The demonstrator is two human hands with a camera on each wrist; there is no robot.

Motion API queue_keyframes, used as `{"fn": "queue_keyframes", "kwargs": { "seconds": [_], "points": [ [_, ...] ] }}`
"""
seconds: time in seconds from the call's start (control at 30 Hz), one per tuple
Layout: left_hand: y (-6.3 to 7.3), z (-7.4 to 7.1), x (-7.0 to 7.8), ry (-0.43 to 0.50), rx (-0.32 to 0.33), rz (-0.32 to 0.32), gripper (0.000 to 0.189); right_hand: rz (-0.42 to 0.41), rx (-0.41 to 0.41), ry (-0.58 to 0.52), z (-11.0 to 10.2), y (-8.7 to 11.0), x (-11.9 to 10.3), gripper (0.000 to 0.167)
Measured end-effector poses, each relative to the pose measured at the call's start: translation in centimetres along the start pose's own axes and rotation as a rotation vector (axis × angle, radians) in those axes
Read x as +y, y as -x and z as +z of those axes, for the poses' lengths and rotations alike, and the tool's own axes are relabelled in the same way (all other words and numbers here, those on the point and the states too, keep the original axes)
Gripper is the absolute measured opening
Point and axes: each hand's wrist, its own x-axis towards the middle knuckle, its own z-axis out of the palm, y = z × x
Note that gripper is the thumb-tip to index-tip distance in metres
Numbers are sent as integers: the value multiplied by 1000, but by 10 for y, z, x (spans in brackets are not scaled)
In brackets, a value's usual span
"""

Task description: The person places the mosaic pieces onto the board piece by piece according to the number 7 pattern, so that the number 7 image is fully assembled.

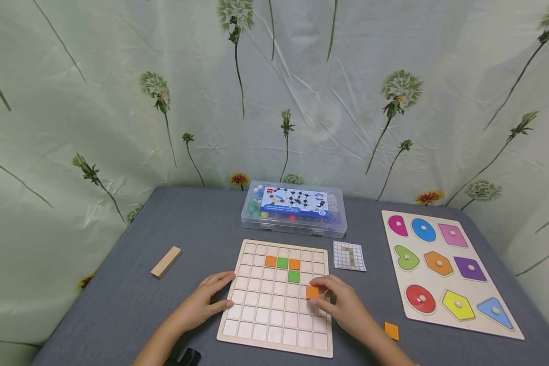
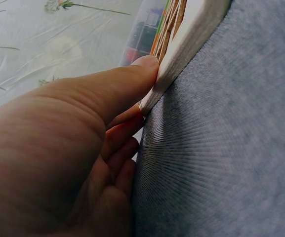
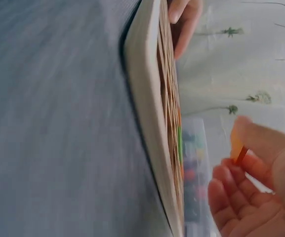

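Note:
A wooden grid board [image 1: 261, 317] lies on the grey table. Two orange tiles and a green tile [image 1: 282, 263] sit in a row in its upper part, with another green tile [image 1: 294, 276] just below. My right hand [image 1: 340, 302] pinches an orange square tile [image 1: 312, 292] between thumb and fingertips above the board's right side; the right wrist view shows this tile [image 3: 236, 145] raised off the board. At the board's left edge rests my left hand [image 1: 201, 300], its thumb [image 2: 144, 66] touching the rim and its fingers loosely bent.
A loose orange tile [image 1: 391, 331] lies beside my right forearm. A small pattern card [image 1: 349, 255] is right of the board, and a shape puzzle [image 1: 421, 277] farther right. Behind stands a clear plastic case [image 1: 294, 208]. A wooden block [image 1: 166, 262] lies left; a black object [image 1: 189, 357] is in front.

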Motion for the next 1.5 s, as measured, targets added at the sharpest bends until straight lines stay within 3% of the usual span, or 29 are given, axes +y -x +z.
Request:
{"fn": "queue_keyframes", "kwargs": {
  "seconds": [0.13,0.4,0.97,1.33,1.5],
  "points": [
    [0,0,0,5,-2,3,67,31,-2,-40,15,-8,6,27],
    [-1,0,0,8,-2,9,67,38,-22,24,32,-16,16,27],
    [-1,1,-1,3,7,5,66,40,-7,34,35,-16,15,17],
    [0,0,0,-2,4,-8,66,63,-31,59,35,-19,7,20],
    [0,1,-1,-4,3,0,66,54,-27,1,31,-18,9,27]
  ]
}}
